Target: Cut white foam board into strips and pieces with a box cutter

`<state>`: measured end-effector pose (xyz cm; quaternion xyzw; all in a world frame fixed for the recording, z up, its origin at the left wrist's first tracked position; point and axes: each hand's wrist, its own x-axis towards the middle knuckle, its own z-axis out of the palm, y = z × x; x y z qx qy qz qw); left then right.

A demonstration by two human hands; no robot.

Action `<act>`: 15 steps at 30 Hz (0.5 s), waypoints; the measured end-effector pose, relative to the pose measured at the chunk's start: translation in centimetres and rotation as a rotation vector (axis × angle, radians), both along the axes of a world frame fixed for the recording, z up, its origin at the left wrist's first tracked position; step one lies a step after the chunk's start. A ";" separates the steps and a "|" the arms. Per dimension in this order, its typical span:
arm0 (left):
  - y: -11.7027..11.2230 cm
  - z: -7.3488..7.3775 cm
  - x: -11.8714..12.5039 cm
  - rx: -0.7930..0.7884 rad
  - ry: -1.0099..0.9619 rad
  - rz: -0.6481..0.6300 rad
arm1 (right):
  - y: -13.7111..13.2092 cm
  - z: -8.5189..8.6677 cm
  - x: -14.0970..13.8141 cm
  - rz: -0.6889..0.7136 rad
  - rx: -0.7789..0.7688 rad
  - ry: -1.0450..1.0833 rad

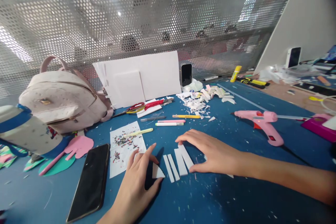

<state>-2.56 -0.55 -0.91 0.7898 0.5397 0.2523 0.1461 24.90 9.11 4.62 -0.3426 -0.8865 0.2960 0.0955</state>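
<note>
My left hand [138, 180] rests on the blue table [210, 196] with its fingers spread, beside a small white foam piece [156, 172] that lies under its thumb side. My right hand [207, 150] lies flat with fingers stretched out, its fingertips touching the top of several white foam strips [177, 162] laid side by side between the hands. Part of another white piece shows under the right wrist.
A black phone [90, 182] lies at the left, next to white paper with coloured bits [126, 148]. A pink glue gun [262, 124] stands at the right. Behind are pens [170, 121], red scissors [147, 106], foam scraps [202, 99], white boards [141, 77] and a pale backpack [61, 94].
</note>
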 end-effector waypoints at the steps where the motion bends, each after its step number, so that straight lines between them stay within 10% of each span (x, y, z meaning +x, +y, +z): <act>1: 0.0 0.0 0.0 0.003 -0.008 -0.004 | -0.1 0.2 -0.6 0.029 0.007 0.019; 7: 0.2 0.3 -0.2 0.025 -0.042 -0.040 | 0.1 -0.4 -3.8 0.212 0.023 0.028; 15: 0.1 0.2 -0.6 0.020 -0.002 0.006 | 0.4 -1.2 -2.4 0.100 -0.054 0.021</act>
